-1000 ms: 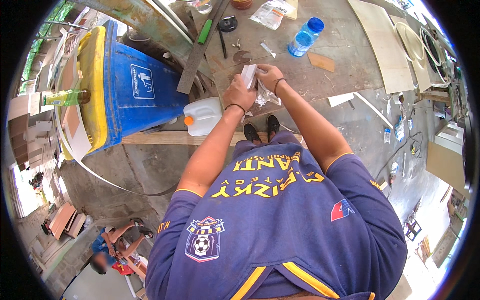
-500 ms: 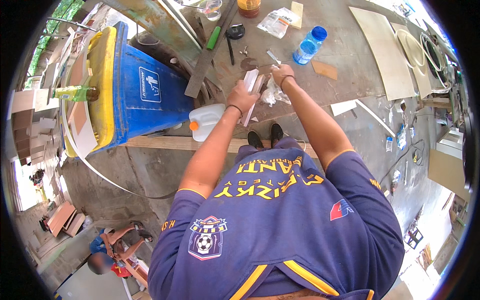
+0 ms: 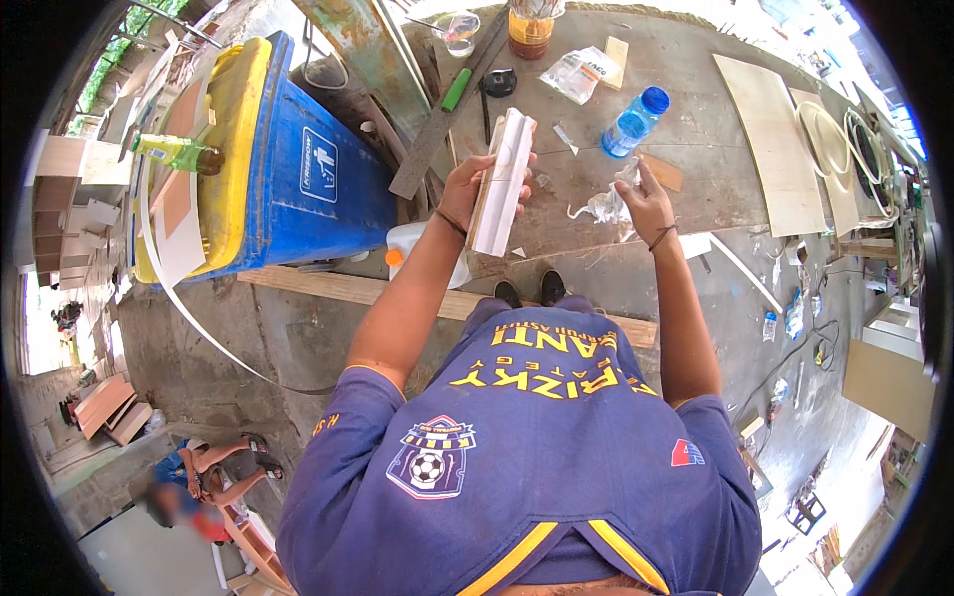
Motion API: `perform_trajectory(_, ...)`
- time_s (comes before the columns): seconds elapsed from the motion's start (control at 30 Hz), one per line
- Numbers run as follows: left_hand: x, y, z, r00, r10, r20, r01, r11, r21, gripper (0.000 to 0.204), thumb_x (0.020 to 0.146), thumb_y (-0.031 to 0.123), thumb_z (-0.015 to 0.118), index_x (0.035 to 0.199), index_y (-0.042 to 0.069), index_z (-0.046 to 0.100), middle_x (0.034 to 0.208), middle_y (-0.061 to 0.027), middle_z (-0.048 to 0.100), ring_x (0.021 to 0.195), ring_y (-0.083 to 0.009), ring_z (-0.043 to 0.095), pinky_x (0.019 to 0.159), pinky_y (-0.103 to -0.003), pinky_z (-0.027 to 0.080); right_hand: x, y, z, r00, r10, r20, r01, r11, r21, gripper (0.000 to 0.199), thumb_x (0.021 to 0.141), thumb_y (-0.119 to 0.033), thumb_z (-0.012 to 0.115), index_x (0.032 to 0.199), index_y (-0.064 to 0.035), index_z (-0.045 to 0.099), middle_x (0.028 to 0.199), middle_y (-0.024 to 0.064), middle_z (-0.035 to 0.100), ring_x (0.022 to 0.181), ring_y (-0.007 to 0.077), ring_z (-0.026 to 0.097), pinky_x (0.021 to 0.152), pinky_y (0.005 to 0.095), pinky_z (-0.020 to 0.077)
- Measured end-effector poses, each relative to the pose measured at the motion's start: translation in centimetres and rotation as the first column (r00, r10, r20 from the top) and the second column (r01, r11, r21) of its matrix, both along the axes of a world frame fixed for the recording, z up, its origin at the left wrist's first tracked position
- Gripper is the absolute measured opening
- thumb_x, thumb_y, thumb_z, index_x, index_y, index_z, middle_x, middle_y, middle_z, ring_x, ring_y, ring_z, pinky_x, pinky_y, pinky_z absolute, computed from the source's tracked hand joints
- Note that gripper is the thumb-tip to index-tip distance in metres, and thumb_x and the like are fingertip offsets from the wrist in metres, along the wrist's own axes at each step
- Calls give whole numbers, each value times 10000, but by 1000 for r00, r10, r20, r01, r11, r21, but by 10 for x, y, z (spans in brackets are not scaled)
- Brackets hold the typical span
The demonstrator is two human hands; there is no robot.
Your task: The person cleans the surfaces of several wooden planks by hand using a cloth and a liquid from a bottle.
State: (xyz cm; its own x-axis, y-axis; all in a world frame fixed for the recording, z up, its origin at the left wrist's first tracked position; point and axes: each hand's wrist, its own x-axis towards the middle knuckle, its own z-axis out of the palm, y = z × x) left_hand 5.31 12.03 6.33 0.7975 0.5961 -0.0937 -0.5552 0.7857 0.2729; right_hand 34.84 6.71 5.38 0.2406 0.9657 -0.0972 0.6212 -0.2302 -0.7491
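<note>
My left hand [image 3: 467, 189] grips a long white strip of wood moulding [image 3: 503, 183] and holds it up, lengthwise, over the near edge of the workbench [image 3: 696, 149]. My right hand [image 3: 644, 199] is to the right of it, closed on a crumpled white rag [image 3: 604, 205] just above the bench top. The two hands are apart. A blue plastic water bottle [image 3: 634, 121] stands just beyond the right hand.
A blue wheeled bin with a yellow lid [image 3: 288, 169] stands left of the bench, a green bottle [image 3: 179, 154] on it. A white jug [image 3: 412, 248] lies below the bench edge. A jar [image 3: 530, 30], plastic bags, boards and tools lie on the bench. A person [image 3: 204, 477] sits low left.
My left hand has lifted the white moulding strip up and away from the bench. My right hand has moved off to the right with the rag.
</note>
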Motion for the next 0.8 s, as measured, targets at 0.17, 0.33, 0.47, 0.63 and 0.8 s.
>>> perform_trajectory(0.17, 1, -5, 14, 989, 46, -139, -31, 994, 108, 513, 854, 324, 554, 1231, -20, 491, 1007, -172, 636, 841, -251, 662, 693, -394, 574, 1, -8, 16, 972, -24, 234, 44, 996, -80, 706, 856, -329, 567, 1440, -70, 266, 1255, 281, 509, 1188, 402, 476, 984, 421, 390)
perform_trajectory(0.33, 5, -23, 60, 942, 182, -282, -104, 957, 270, 423, 866, 260, 596, 1172, -15, 495, 1001, -210, 641, 820, -287, 674, 709, -399, 576, 14, -17, -7, 834, -142, 532, 129, 990, 62, 621, 871, -301, 538, 1421, -100, 330, 1291, 215, 507, 1240, 392, 427, 1030, 409, 347)
perform_trajectory(0.47, 6, -36, 76, 879, 313, -360, -167, 909, 381, 474, 901, 241, 559, 1281, 0, 408, 1108, -184, 581, 1047, -322, 605, 826, -455, 545, 20, -19, -6, 715, -156, 682, 68, 986, 155, 499, 882, -254, 526, 1356, -119, 448, 1313, 172, 503, 1267, 380, 396, 1040, 403, 326)
perform_trajectory(0.63, 9, -49, 91, 888, 358, -289, -227, 887, 402, 486, 903, 234, 535, 1305, 8, 383, 1194, -192, 559, 1066, -303, 586, 888, -420, 486, 27, -12, 2, 896, -78, 437, -100, 924, 369, 389, 851, -150, 554, 1238, -109, 549, 1085, 171, 627, 1047, 344, 576, 880, 412, 443)
perform_trajectory(0.8, 8, -56, 93, 870, 412, -271, -281, 866, 415, 497, 903, 248, 533, 1311, 12, 377, 1177, -186, 564, 1068, -276, 582, 904, -410, 476, 0, -6, 40, 948, -122, 293, 43, 965, 260, 201, 827, -126, 576, 1010, -78, 645, 907, 145, 672, 848, 327, 647, 753, 429, 486)
